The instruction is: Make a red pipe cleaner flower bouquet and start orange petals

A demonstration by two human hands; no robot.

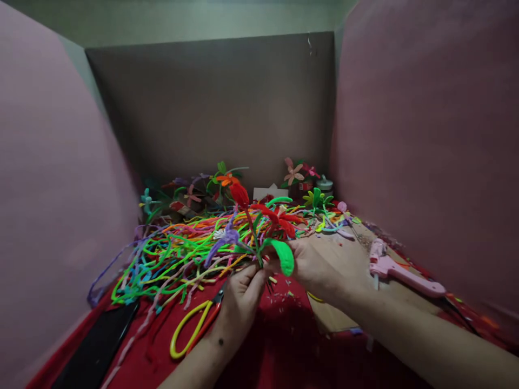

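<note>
My left hand pinches the gathered stems of a small bunch of pipe-cleaner flowers near their lower end. The bunch has a red bud on top, a red open flower, a purple flower with a white centre, and green leaves. A broad green leaf curls down on its right side. Close behind that leaf is my right hand, its fingers bent in towards the stems. The leaf hides the fingertips, so what they grip cannot be made out.
Loose pipe cleaners in many colours spread behind my hands. Yellow-and-red-handled pliers or cutters lie by my left wrist. A pink glue gun rests on the board at right. A black flat object lies at left. Pink panels flank the table.
</note>
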